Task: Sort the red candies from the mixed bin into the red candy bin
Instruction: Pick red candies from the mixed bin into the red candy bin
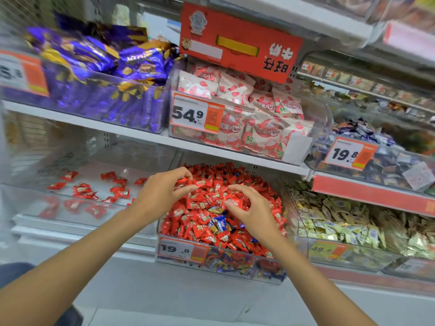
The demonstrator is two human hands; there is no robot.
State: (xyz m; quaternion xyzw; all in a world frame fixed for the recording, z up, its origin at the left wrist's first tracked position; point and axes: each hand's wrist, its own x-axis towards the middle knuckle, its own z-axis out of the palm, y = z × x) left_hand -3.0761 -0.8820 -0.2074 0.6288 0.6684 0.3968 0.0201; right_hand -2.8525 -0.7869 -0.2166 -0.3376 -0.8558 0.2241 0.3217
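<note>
Clearly, both hands, left hand (162, 191) and right hand (249, 208), pinch red candies (200, 205) atop the mixed bin (219, 262); left of it, the red candy bin (30, 208) holds few.

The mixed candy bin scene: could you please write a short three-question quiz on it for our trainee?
1. True or false: both hands, the left hand and the right hand, are over the mixed bin.
2. Which colour of stray candies lies among the red ones in the mixed bin? A) green B) blue C) white
3. Fill in: the red candy bin, holding only a few scattered red candies, stands to the ____ of the mixed bin.

Key: 1 true; 2 B; 3 left.
</note>
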